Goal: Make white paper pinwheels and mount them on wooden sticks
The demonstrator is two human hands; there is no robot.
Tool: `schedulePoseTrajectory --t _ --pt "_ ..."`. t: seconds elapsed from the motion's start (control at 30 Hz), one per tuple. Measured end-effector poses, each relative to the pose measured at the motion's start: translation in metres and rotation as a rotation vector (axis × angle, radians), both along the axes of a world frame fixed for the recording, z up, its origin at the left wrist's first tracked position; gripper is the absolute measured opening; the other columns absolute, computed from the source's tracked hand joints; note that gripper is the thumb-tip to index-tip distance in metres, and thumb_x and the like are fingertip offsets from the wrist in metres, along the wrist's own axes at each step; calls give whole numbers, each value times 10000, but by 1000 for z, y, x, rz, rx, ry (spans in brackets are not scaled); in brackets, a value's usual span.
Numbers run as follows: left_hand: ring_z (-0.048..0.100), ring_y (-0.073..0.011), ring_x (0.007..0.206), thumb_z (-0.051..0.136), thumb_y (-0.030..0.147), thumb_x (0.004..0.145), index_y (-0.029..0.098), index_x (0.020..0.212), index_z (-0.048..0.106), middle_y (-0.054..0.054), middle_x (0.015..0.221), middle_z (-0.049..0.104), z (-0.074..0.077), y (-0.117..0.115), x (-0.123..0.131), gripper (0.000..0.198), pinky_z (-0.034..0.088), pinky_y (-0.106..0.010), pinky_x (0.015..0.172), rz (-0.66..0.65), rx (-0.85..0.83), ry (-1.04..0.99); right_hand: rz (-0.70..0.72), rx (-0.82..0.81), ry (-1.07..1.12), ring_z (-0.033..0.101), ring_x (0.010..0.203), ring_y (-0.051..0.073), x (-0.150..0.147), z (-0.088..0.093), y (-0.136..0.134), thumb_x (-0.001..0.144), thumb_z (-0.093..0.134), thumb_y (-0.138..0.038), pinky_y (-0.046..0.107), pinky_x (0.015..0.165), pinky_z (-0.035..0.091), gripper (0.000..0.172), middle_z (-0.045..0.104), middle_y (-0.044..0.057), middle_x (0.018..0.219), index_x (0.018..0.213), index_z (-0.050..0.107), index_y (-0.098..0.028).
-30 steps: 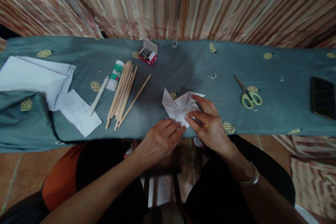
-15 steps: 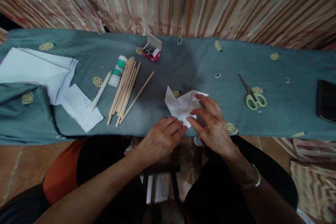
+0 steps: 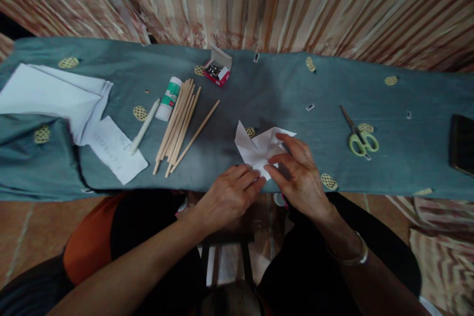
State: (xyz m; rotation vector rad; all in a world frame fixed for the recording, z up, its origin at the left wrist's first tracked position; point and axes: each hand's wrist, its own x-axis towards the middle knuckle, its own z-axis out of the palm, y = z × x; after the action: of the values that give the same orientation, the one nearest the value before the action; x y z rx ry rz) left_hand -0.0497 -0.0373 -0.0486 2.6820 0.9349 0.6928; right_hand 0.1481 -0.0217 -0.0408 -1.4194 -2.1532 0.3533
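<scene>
A white paper pinwheel (image 3: pixel 261 150), with cut and folded flaps, lies at the front edge of the cloth-covered table. My left hand (image 3: pixel 233 190) is curled over its lower left part, fingertips closed on the paper. From the right, my right hand (image 3: pixel 298 173) reaches in with thumb and fingers bent around a folded flap, touching the paper. Part of the pinwheel is hidden behind my fingers. A loose wooden stick (image 3: pixel 195 137) lies to the left, beside a bundle of several wooden sticks (image 3: pixel 177 123).
Left of the sticks are a glue stick (image 3: pixel 169 98), a white pen-like stick (image 3: pixel 145 127), a written paper slip (image 3: pixel 116 153) and white sheets (image 3: pixel 48 91). Behind stands an open box of metal pins (image 3: pixel 217 66). Scissors (image 3: pixel 357 136) and a dark object (image 3: pixel 461 143) lie right.
The view has shifted slightly, so the table things appear a little further right. Both hands stay on the paper pinwheel in nearly the same pose.
</scene>
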Motion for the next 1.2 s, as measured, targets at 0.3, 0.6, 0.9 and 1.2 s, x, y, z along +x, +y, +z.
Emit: schedulePoseTrajectory --t 0.3,0.6,0.9,1.2 --pt "607 -206 870 525 142 925 88 1065 635 -91 961 691 0 0 1 186 556 -344 755 17 41 -14 33 37 -4 433 1327 288 1 -3 -1 915 568 -260 506 1084 403 121 483 75 1432 976 668 -228" --pt "605 -213 860 496 153 936 93 1031 645 -82 935 688 2 2 2 186 554 -345 745 23 34 -10 57 77 -23 433 1326 299 -2 -1 -2 918 565 -229 511 1074 417 172 476 97 1431 1034 691 -212" --pt "597 -206 850 483 147 936 90 1042 639 -95 932 683 2 2 2 197 552 -341 731 12 12 8 57 94 -100 431 1336 295 -2 -7 -5 938 531 -227 488 1075 405 235 465 109 1450 1121 674 -190" --pt "590 -209 832 454 167 950 98 1037 643 -98 928 678 1 2 2 219 541 -350 716 7 5 24 82 98 -243 354 1388 321 -6 -4 -9 953 445 -164 495 1034 395 273 434 150 1473 1129 653 -165"
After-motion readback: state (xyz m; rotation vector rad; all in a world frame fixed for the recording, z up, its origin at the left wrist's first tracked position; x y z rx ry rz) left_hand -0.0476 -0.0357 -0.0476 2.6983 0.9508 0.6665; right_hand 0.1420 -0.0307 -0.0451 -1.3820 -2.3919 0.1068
